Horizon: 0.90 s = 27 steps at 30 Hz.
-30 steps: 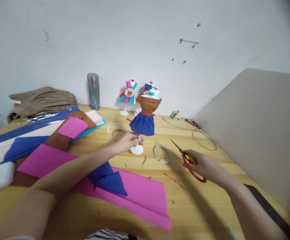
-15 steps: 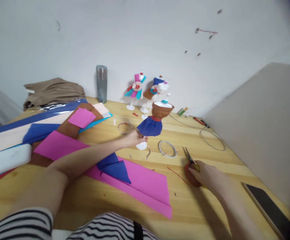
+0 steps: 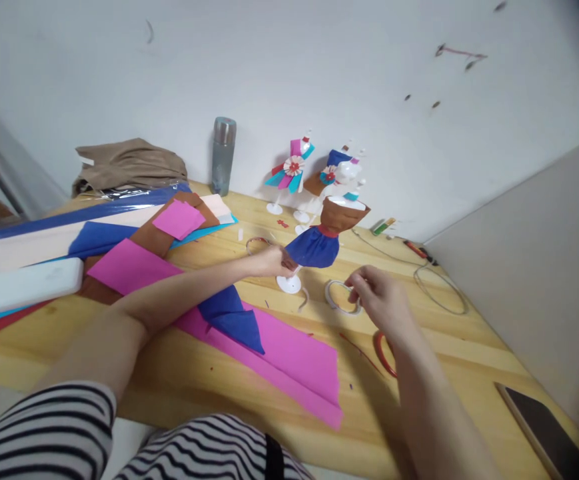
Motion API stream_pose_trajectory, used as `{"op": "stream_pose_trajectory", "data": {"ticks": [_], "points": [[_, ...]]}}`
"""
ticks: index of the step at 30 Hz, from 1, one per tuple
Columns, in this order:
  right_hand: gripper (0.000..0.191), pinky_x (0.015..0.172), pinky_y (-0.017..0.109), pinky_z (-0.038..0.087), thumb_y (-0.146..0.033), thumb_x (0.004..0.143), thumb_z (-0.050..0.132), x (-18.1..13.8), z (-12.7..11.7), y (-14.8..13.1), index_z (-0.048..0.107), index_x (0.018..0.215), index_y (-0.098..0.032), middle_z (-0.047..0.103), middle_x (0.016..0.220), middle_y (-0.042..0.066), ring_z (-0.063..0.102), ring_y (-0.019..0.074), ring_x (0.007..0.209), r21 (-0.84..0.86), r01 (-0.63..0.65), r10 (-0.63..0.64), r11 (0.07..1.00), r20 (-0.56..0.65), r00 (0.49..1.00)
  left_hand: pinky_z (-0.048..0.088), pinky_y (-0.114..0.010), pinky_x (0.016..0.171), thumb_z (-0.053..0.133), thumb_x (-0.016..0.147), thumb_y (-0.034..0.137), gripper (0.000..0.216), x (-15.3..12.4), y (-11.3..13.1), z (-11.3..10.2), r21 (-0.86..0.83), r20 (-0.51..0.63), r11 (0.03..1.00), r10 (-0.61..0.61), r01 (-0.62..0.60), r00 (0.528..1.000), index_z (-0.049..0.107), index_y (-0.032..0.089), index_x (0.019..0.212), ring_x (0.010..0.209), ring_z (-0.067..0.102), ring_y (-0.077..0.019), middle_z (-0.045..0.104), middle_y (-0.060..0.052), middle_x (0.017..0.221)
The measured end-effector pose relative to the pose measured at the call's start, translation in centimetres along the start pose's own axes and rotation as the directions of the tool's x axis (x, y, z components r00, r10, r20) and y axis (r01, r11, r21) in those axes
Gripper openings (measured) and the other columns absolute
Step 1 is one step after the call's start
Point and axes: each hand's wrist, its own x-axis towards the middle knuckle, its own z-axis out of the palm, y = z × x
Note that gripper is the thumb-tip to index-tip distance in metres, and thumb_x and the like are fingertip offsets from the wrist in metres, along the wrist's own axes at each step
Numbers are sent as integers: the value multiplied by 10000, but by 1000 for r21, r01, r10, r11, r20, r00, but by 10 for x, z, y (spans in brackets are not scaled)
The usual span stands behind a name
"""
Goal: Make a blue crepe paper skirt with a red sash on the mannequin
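Note:
A small mannequin (image 3: 325,235) in a brown top and blue skirt leans on its white stand on the wooden table (image 3: 469,347). My left hand (image 3: 272,261) is closed round the stand's post just under the skirt. My right hand (image 3: 376,301) pinches a white tape roll (image 3: 338,297) lying to the right of the stand. The red-handled scissors (image 3: 383,353) lie on the table under my right forearm, mostly hidden.
Pink paper (image 3: 289,360) with a blue piece (image 3: 232,320) lies under my left arm. More coloured sheets (image 3: 119,233) are stacked at the left. Two dressed mannequins (image 3: 314,175), a grey bottle (image 3: 223,157), wire (image 3: 439,287) and a phone (image 3: 544,427) sit around.
My right hand has put the scissors down on the table and moved left to the white tape roll. My left hand keeps its hold on the mannequin stand, which now tilts more.

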Motion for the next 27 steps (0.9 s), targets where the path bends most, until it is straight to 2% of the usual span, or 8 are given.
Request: {"op": "stream_pose_trajectory", "data": {"ticks": [5, 10, 14, 17, 19, 22, 25, 27], "points": [[289, 514, 276, 371, -386, 841, 426, 10, 0, -20, 447, 592, -241, 560, 420, -8, 486, 143, 421, -22, 101, -103, 995, -106, 989, 398, -230, 563, 709, 635, 119, 97, -5, 13, -18, 45, 62, 998, -45, 42, 997, 657, 122, 716, 649, 569, -137, 636, -4, 653], [485, 447, 269, 304, -459, 899, 439, 2, -3, -35, 354, 472, -248, 402, 359, -32, 373, 116, 375, 78, 172, -164, 982, -93, 982, 462, -222, 660, 693, 656, 96, 148, -11, 29, -42, 22, 168, 1000, -17, 13, 986, 668, 125, 799, 691, 603, -119, 671, -5, 739], [351, 498, 262, 399, -405, 892, 501, -4, -2, -46, 513, 595, -219, 578, 506, -3, 522, 133, 468, 246, 302, -325, 921, 56, 944, 419, -201, 551, 611, 700, 81, 57, -19, 47, -54, 38, 191, 993, -120, 115, 974, 600, 137, 703, 547, 532, -90, 579, 29, 595], [270, 514, 260, 405, -372, 906, 515, -10, -1, -53, 526, 686, -216, 606, 545, -12, 542, 132, 490, 228, 366, -384, 902, 36, 923, 367, -202, 474, 568, 747, 112, 145, -26, 63, -67, 81, -6, 981, -179, 178, 984, 518, 153, 617, 480, 499, -92, 523, 26, 528], [313, 505, 260, 374, -359, 939, 494, -15, 0, -58, 499, 659, -218, 559, 509, -27, 496, 120, 466, 193, 418, -420, 888, -32, 907, 316, -204, 442, 550, 779, 138, 230, -29, 71, -80, 115, -190, 974, -173, 197, 966, 452, 169, 573, 442, 451, -85, 436, 39, 469], [429, 481, 268, 321, -382, 983, 449, -23, 2, -66, 447, 584, -224, 467, 462, -37, 417, 109, 436, 195, 463, -444, 865, -131, 886, 255, -183, 454, 509, 820, 150, 276, -33, 77, -101, 82, -348, 978, -155, 194, 925, 387, 173, 573, 423, 338, -37, 344, 68, 444], [543, 454, 278, 266, -450, 993, 442, -28, 5, -76, 358, 503, -230, 386, 436, -37, 351, 103, 415, 277, 458, -427, 844, -168, 889, 221, -154, 532, 445, 880, 161, 333, -37, 78, -117, -6, -473, 997, -73, 80, 878, 302, 169, 579, 449, 236, 28, 236, 98, 461], [573, 456, 280, 254, -475, 993, 438, -31, 6, -84, 323, 488, -230, 359, 444, -37, 335, 102, 422, 350, 477, -466, 806, -121, 877, 238, -155, 570, 411, 938, 194, 386, -41, 80, -125, -63, -522, 998, -24, -10, 853, 251, 186, 588, 464, 191, 47, 190, 116, 475]]}}
